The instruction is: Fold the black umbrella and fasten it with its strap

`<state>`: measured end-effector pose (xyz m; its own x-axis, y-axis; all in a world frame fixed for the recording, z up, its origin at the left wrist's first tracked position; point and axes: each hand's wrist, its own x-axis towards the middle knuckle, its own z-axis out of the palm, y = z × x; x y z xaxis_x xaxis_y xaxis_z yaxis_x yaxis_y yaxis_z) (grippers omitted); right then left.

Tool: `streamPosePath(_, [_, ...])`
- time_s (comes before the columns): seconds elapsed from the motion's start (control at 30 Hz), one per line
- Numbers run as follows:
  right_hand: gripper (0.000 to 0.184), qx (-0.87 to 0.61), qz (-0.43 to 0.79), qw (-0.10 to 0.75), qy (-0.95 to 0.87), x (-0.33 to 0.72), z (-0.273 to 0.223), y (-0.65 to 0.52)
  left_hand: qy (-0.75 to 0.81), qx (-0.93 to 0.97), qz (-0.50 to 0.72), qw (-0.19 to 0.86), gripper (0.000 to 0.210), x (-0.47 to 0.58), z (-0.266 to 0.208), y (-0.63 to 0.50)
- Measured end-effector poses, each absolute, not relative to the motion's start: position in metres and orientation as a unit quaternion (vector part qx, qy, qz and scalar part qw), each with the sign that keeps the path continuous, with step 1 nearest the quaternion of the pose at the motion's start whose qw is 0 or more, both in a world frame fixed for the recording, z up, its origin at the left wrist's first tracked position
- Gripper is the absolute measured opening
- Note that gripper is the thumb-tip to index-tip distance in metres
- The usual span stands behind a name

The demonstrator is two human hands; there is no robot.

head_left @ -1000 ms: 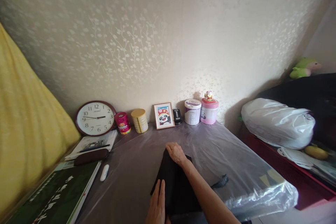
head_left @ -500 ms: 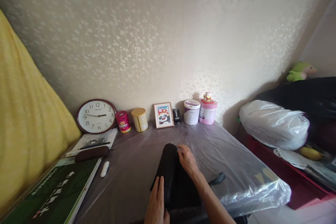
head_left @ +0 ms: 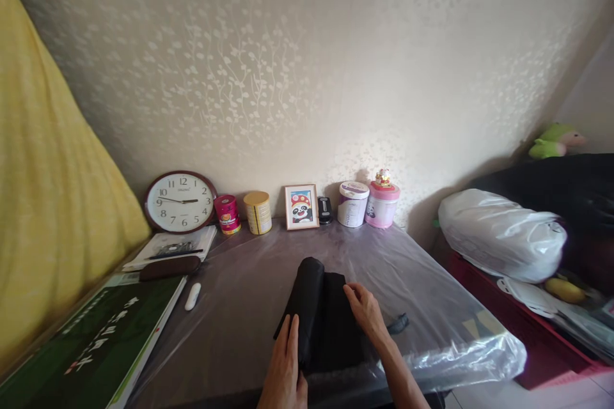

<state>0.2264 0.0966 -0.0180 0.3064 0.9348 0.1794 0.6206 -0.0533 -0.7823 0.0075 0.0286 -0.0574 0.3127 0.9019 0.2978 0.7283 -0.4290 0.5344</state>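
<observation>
Right hand [head_left: 368, 312] has moved right, pinching the black cloth [head_left: 336, 326], left hand [head_left: 284, 367] straight-fingered against its rolled part

Plastic-covered table [head_left: 240, 313] with black cloth [head_left: 307, 307], picture frame [head_left: 301, 208]

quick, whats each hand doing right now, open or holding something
Left hand: open, fingers straight against the rolled black fabric.
Right hand: fingers bent at the fabric's flat edge; whether gripping cannot be told.
</observation>
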Motion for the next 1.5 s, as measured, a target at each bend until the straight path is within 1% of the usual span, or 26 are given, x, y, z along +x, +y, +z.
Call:
streamPosePath(0.1, [0.033, -0.708, 0.174, 0.392, -0.561, 0.218, -0.018, 0.096, 0.511, 0.796, 0.285, 0.151, 0.091, 0.007, -0.058, 0.028])
streamPosePath(0.23, [0.028, -0.699, 0.168, 0.381, -0.581, 0.211, -0.021, 0.098, 0.513, 0.791, 0.296, 0.154, 0.089, 0.008, -0.058, 0.027])
streamPosePath(0.43, [0.032, -0.648, 0.219, 0.443, -0.579, 0.192, -0.008, 0.108, 0.539, 0.781, 0.29, 0.128, 0.092, 0.013, -0.056, 0.024])
streamPosePath(0.7, [0.037, -0.632, 0.274, 0.445, -0.572, 0.153, 0.007, 0.123, 0.535, 0.787, 0.288, 0.104, 0.089, 0.014, -0.061, 0.024])
streamPosePath(0.77, [0.037, -0.638, 0.271, 0.434, -0.575, 0.145, 0.008, 0.127, 0.53, 0.793, 0.286, 0.093, 0.089, 0.013, -0.063, 0.025])
streamPosePath(0.83, [0.032, -0.646, 0.253, 0.413, -0.59, 0.138, 0.008, 0.129, 0.521, 0.802, 0.281, 0.08, 0.087, 0.011, -0.065, 0.026])
streamPosePath(0.93, [0.025, -0.661, 0.231, 0.366, -0.613, 0.13, 0.01, 0.131, 0.509, 0.82, 0.252, 0.076, 0.078, 0.006, -0.069, 0.029])
streamPosePath(1.07, [0.022, -0.683, 0.194, 0.299, -0.637, 0.123, 0.015, 0.13, 0.498, 0.835, 0.219, 0.082, 0.067, 0.0, -0.076, 0.034])
streamPosePath(1.17, [0.024, -0.681, 0.173, 0.266, -0.66, 0.119, 0.018, 0.127, 0.49, 0.838, 0.225, 0.079, 0.072, -0.003, -0.085, 0.038])
streamPosePath(1.3, [0.023, -0.662, 0.156, 0.251, -0.689, 0.116, 0.022, 0.124, 0.505, 0.823, 0.246, 0.09, 0.078, -0.006, -0.091, 0.037])
streamPosePath(1.43, [0.023, -0.635, 0.191, 0.251, -0.705, 0.115, 0.025, 0.121, 0.531, 0.791, 0.282, 0.114, 0.085, -0.007, -0.074, 0.029])
streamPosePath(1.5, [0.022, -0.621, 0.195, 0.261, -0.713, 0.115, 0.024, 0.119, 0.532, 0.788, 0.288, 0.117, 0.085, -0.007, -0.064, 0.025])
